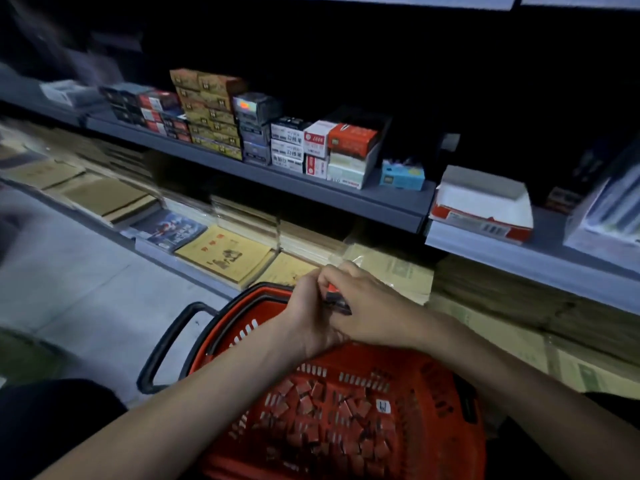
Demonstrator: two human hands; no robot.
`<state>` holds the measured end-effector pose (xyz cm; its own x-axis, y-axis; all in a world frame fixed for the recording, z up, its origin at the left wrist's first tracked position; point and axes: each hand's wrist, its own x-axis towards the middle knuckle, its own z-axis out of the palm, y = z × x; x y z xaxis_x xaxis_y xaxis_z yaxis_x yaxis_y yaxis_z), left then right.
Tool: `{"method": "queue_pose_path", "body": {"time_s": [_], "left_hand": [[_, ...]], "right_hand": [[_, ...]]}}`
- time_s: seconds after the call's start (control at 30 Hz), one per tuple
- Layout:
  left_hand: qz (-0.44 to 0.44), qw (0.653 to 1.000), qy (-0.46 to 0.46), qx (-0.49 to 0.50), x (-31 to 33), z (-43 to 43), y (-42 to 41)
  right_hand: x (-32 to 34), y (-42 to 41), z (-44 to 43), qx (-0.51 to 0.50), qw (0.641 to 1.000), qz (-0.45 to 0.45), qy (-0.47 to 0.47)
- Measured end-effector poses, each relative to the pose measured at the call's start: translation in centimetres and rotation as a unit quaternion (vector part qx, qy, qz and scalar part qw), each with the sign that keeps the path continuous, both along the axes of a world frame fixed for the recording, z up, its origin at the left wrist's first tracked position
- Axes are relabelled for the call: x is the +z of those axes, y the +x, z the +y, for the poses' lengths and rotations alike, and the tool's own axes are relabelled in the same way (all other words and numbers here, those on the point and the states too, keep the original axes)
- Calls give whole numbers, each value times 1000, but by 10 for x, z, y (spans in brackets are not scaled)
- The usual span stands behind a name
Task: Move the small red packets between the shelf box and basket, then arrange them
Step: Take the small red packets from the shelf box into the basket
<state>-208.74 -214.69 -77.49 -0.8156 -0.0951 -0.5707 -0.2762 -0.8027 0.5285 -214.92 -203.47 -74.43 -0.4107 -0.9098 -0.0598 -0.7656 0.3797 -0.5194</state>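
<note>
Head view, the only one: both hands meeting above the far rim of the red basket (426,403), left hand (308,317) curled closed, right hand (367,306) closed too, fingers of both pinched together on a small stack of red packets (334,295), only a red corner and a dark edge of it showing between them. Many more loose packets (329,420) lying in a jumble on the basket floor, below the wrists. Open shelf box (481,209), white inside with red sides, sitting on the upper shelf (346,199) to the right, well apart from the hands and higher; cannot tell whether anything lies in it. Likely step: squaring a small bundle before carrying it up to the box. Risks from here, as judgement only: small, smooth packets held by fingertips alone, so easy to fan out and slip if the pinch loosens during the lift; a drop over the basket harmless, but a drop past the rim onto the notebooks (225,254) of the lower shelf or onto the floor (86,278) hard to find in such dim light. Box near the shelf edge, so a push while loading could slide or tip it. Neighbouring stacked cartons (207,109) also exposed to a passing forearm.
</note>
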Motion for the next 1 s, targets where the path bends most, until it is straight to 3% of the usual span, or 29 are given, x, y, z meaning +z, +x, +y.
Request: {"method": "queue_pose_path", "body": {"time_s": [0.13, 0.33, 0.4, 0.53, 0.73, 0.87, 1.0], "left_hand": [[-7, 1000, -11, -13, 15, 4, -29], [-10, 999, -42, 3, 36, 31, -70], [-5, 999, -43, -1, 40, 45, -82], [21, 998, -64, -10, 43, 58, -99], [0, 997, -38, -69, 64, 54, -102], [10, 992, -32, -122, 78, 41, -104], [34, 986, -47, -155, 95, 32, -113]], "right_hand": [[11, -20, 18, -13, 998, 39, -55], [18, -45, 44, -114, 982, -38, -146], [18, -53, 49, -169, 967, -71, -179], [20, -68, 51, -270, 925, -43, -263], [40, -86, 70, -310, 867, -116, -371], [61, -120, 86, -327, 857, 42, -395], [74, -156, 90, -352, 859, 158, -337]]}}
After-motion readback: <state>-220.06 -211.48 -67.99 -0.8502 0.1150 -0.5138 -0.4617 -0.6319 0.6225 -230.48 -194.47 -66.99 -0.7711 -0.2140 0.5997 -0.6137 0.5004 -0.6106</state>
